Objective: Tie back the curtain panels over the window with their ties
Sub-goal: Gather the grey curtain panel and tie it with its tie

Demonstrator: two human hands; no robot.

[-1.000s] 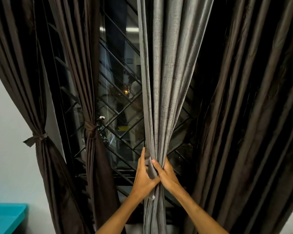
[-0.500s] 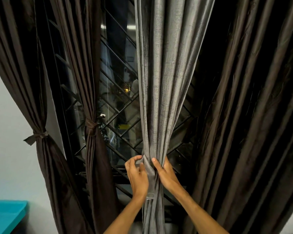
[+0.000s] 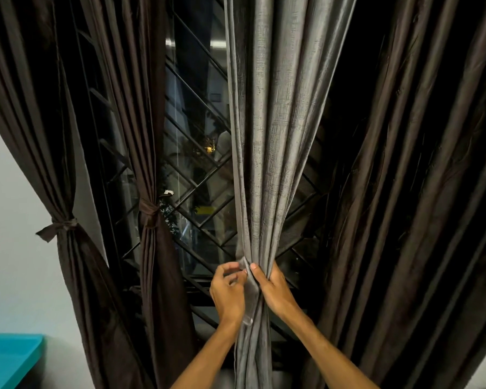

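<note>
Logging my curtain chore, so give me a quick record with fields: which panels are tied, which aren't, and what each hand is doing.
Tied: far-left brown panel and second brown panel, both knotted
Being tied: grey curtain panel, bunched
Left hand: pinches the grey tie
Right hand: grips the grey curtain panel
Untied: right brown panel
</note>
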